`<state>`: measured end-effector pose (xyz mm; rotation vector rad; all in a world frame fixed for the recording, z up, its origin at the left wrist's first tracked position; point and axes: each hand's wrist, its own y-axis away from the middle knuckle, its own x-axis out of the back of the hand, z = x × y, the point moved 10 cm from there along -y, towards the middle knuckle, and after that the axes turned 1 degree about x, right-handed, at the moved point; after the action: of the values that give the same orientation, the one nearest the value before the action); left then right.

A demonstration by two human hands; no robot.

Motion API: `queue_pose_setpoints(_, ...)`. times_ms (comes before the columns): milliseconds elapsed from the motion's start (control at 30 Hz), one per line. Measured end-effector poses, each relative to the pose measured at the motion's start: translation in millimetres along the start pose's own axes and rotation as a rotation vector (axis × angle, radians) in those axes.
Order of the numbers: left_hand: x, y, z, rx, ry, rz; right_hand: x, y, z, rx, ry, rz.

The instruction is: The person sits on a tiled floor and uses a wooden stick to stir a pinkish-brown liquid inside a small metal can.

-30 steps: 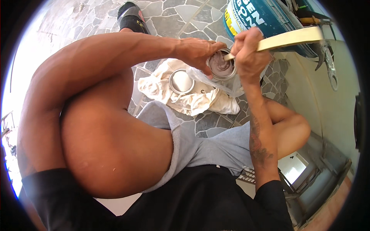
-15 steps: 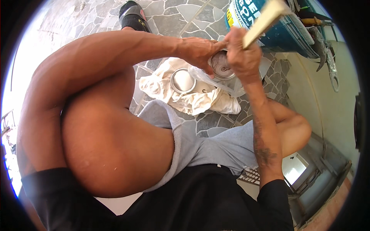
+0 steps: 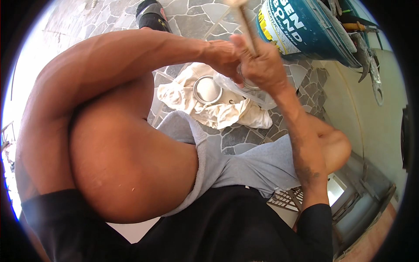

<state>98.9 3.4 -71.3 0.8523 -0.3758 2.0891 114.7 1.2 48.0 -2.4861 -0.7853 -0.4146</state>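
My right hand [image 3: 265, 70] is closed around a light wooden stick [image 3: 247, 26], which rises from the fist toward the top edge and is blurred by motion. Under that hand is a round metal can [image 3: 249, 84]; most of its opening is covered by the hand now. My left hand [image 3: 223, 59] grips the can's left side, its far fingers partly hidden. Beside the can, a metal-rimmed round piece with white inside [image 3: 207, 90] rests on a cream cloth [image 3: 176, 93]; I cannot tell whether it is a lid or a second can. Clear plastic [image 3: 267, 102] lies against the can.
A teal bucket [image 3: 314, 48] stands at the far right, with hand tools [image 3: 361, 56] at its rim. Grey stone-patterned floor [image 3: 196, 22] spreads beneath. My bent legs flank the cloth, and a black shoe [image 3: 152, 16] is at the far left. A pale wall [image 3: 349, 105] rises on the right.
My right hand has moved slightly left over the can, covering more of its opening. The stick has swung from leaning right to leaning left. My left hand stays at the can.
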Motion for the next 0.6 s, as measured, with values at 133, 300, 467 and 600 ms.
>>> queue_pose_setpoints(133,12,-7,16,-0.016,-0.011,0.005,-15,1,1,-0.135,0.157,-0.069)
queue_pose_setpoints(300,12,0,25,0.133,-0.042,-0.087,33,-22,12,-0.224,0.012,0.088)
queue_pose_setpoints(467,1,-2,12,0.227,-0.084,-0.167,17,10,29,-0.328,0.070,0.100)
queue_pose_setpoints(600,-1,0,13,0.155,-0.082,-0.172,41,-25,9,-0.051,0.137,0.287)
